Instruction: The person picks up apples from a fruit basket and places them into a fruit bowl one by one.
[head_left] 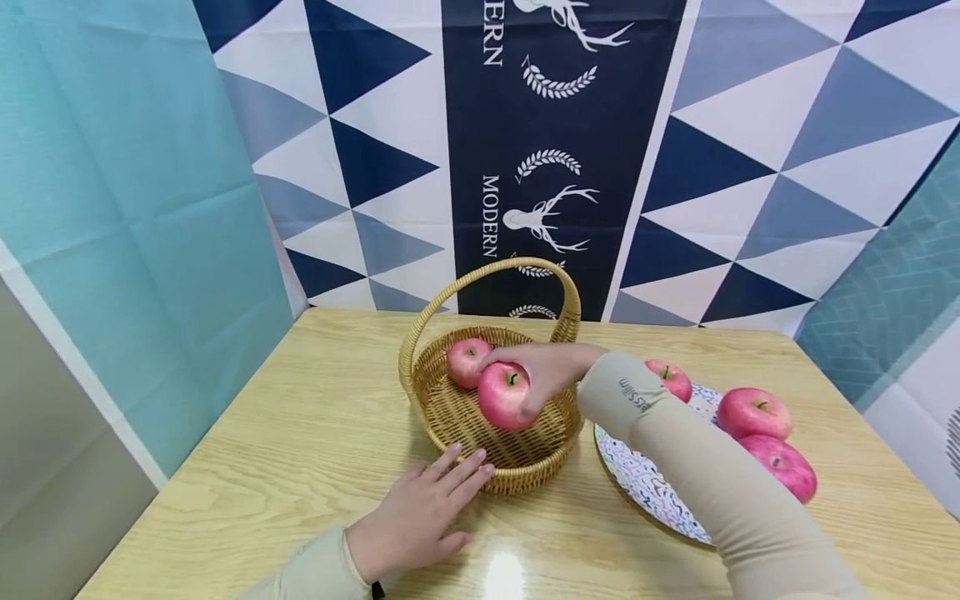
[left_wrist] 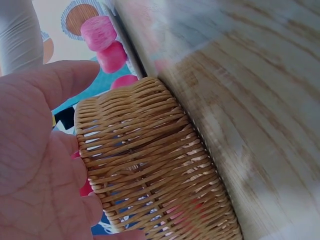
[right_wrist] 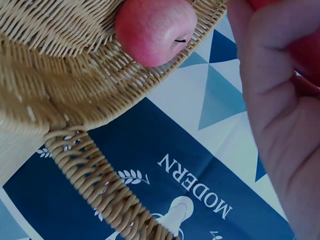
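Observation:
A wicker basket (head_left: 465, 421) with a tall arched handle stands on the wooden table. One pink-red apple (head_left: 467, 362) lies inside it, toward the back left. My right hand (head_left: 549, 373) grips another apple (head_left: 501, 398) from its right side, over the basket's interior. In the right wrist view the held apple (right_wrist: 306, 47) is mostly hidden behind the fingers. My left hand (head_left: 423, 512) rests its straight fingertips on the basket's front rim, palm down. The left wrist view shows those fingers along the woven wall (left_wrist: 145, 155), thumb spread away from it.
Right of the basket, a round patterned plate (head_left: 652, 492) bears three apples: one (head_left: 670, 379) at the back, two (head_left: 754, 413) at the right. The right forearm (head_left: 720, 483) crosses over the plate. A patterned cloth (head_left: 390, 150) hangs behind the table (head_left: 285, 467).

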